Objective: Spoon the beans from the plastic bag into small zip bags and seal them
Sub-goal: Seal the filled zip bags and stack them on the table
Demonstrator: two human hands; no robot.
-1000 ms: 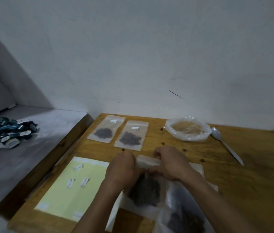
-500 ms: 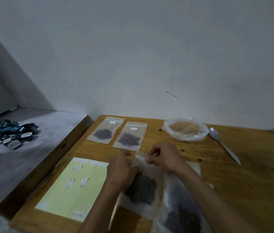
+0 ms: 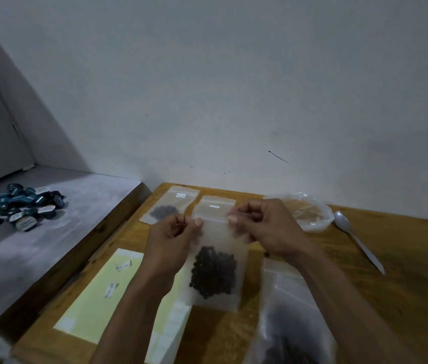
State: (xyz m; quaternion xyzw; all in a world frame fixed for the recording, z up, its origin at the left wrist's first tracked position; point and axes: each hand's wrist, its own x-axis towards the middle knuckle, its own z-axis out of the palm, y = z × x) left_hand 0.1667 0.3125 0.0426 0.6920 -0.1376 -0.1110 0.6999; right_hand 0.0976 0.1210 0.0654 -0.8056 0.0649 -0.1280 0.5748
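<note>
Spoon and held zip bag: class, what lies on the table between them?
In the head view, the right hand and a crumpled clear plastic bag lie between the spoon and the held zip bag.

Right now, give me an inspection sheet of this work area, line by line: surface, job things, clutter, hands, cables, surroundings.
Surface: wooden table, scattered loose beans.
Job things: held zip bag with dark beans at its bottom, raised upright; two filled bags flat at the back; big bean bag near right; spoon lying at right.
Clutter: yellow label sheet; crumpled clear bag.
Hands: left hand and right hand each have a pinching grip on the held bag's top edge.
Cables: nothing seen.
Surroundings: grey ledge at left with a pile of teal capsules; plain wall.
</note>
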